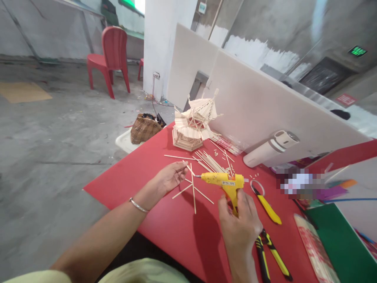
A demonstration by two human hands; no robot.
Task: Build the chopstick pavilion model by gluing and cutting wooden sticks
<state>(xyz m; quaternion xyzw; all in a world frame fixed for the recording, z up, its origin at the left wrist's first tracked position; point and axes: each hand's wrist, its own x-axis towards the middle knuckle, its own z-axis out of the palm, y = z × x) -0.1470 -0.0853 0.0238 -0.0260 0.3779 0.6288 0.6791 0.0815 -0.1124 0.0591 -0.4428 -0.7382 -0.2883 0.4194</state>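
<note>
My right hand (239,222) is closed round the handle of a yellow glue gun (223,180), whose nozzle points left at thin wooden sticks (193,188) lying crossed on the red table (165,224). My left hand (170,177), a bangle on its wrist, pinches the upper end of one of those sticks. Behind them lies a loose heap of sticks (210,161). Further back stands a small house-like model of sticks (194,124).
Yellow-handled scissors (266,203) and yellow-black pliers (269,251) lie right of the glue gun. A white cylinder (269,149) leans by the white partition (259,102). A green mat (341,243) sits far right. A checked bag (144,127) and a red chair (110,57) stand on the floor.
</note>
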